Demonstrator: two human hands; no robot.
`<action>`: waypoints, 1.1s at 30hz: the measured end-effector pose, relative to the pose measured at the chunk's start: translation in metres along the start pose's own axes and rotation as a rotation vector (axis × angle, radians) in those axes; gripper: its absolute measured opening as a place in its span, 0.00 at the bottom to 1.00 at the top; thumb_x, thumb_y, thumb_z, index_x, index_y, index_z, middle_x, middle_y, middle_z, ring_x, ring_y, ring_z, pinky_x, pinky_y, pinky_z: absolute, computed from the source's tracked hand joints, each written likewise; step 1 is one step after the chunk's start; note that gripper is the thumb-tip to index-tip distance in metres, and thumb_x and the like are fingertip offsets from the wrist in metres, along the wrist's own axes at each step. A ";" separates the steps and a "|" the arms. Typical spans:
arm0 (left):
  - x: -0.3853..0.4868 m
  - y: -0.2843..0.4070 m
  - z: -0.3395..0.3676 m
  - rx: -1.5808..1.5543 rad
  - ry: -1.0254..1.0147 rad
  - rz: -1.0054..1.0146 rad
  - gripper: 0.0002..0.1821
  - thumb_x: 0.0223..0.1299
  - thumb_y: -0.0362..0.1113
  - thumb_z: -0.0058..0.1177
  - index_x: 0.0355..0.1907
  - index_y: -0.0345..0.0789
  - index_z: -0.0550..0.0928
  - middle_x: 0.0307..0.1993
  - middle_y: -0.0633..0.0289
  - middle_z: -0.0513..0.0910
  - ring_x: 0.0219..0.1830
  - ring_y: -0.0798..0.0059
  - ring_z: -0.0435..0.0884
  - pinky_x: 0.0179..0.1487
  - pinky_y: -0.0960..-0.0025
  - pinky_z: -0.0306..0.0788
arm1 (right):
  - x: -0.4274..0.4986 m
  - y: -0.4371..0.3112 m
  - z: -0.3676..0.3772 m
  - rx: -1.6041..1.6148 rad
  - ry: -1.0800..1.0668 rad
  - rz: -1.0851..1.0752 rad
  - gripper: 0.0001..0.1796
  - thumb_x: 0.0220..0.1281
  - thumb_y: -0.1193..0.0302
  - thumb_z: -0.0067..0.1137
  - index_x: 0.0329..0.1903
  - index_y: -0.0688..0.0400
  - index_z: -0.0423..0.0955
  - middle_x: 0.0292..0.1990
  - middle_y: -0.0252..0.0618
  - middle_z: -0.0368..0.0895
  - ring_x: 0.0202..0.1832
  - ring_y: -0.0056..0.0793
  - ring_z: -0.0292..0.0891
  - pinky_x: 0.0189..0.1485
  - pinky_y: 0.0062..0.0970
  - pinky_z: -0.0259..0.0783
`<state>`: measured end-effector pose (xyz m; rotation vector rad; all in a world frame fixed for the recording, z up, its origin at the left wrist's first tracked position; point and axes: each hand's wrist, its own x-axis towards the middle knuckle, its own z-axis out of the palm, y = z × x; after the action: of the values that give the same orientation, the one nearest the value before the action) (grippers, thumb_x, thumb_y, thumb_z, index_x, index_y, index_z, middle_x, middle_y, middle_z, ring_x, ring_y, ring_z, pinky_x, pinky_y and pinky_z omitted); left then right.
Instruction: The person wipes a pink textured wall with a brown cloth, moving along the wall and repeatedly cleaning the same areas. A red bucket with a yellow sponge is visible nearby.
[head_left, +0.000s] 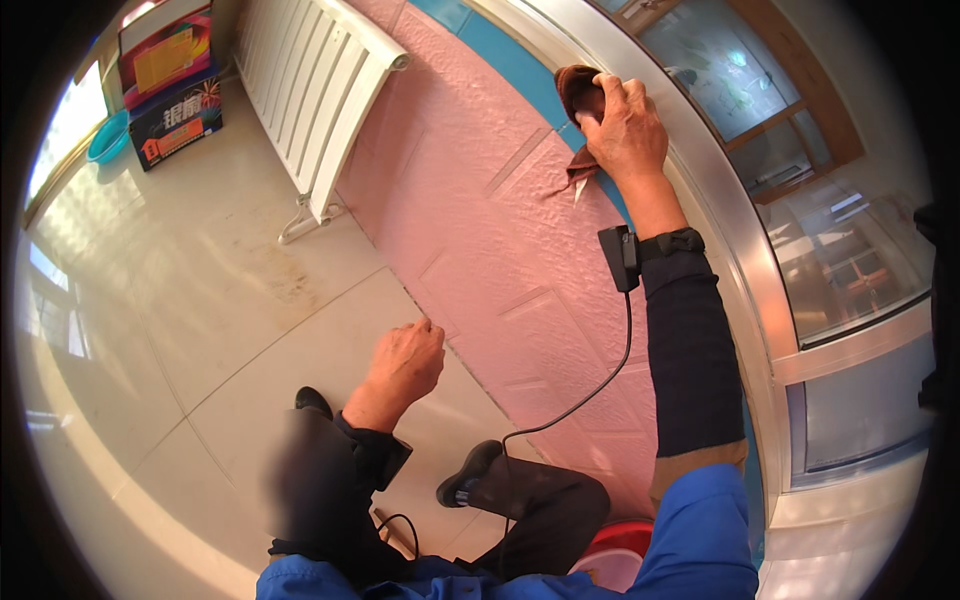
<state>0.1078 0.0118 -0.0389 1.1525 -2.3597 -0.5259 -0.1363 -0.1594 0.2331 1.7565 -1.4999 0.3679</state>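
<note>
My right hand (628, 127) grips a bunched brown cloth (576, 86) against the blue tiled sill (517, 64), beside the metal frame (697, 142) of a glazed window. A loose end of the cloth hangs down over the pink textured wall (480, 225), with a small white tag on it. Low over the floor, near the foot of that wall, my left hand (405, 356) is loosely curled; nothing shows in it, though its palm side is hidden. A black device (619, 259) is strapped at my right wrist, and a cable (570, 416) runs down from it.
A white radiator (315, 82) stands against the wall ahead. Printed cardboard boxes (176, 124) and a turquoise basin (109, 137) are at the far left. Beside my bent leg are a red basin (622, 531) and a pink one (611, 566). Brownish stains mark the tiled floor (225, 300).
</note>
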 end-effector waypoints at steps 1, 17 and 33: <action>0.001 0.000 0.001 -0.001 0.006 0.004 0.08 0.63 0.37 0.62 0.35 0.34 0.81 0.39 0.54 0.82 0.43 0.55 0.85 0.45 0.55 0.80 | -0.006 0.004 -0.004 0.010 -0.010 -0.006 0.30 0.56 0.61 0.76 0.62 0.45 0.74 0.53 0.42 0.76 0.56 0.50 0.81 0.51 0.46 0.84; -0.001 0.002 0.005 0.041 -0.132 -0.015 0.09 0.64 0.38 0.62 0.36 0.34 0.82 0.42 0.53 0.84 0.47 0.53 0.86 0.49 0.53 0.79 | -0.242 0.144 -0.182 0.068 -0.133 0.173 0.28 0.55 0.67 0.75 0.59 0.51 0.76 0.49 0.43 0.76 0.54 0.50 0.77 0.52 0.45 0.77; -0.001 -0.002 0.004 0.064 -0.137 0.017 0.11 0.64 0.39 0.60 0.36 0.32 0.82 0.43 0.49 0.85 0.44 0.48 0.86 0.47 0.49 0.79 | -0.298 0.198 -0.205 0.090 -0.084 0.511 0.18 0.69 0.60 0.65 0.54 0.57 0.84 0.47 0.47 0.81 0.51 0.49 0.80 0.56 0.42 0.76</action>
<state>0.1076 0.0123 -0.0438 1.1575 -2.5173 -0.5427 -0.3446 0.1962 0.2425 1.4495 -2.0167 0.6317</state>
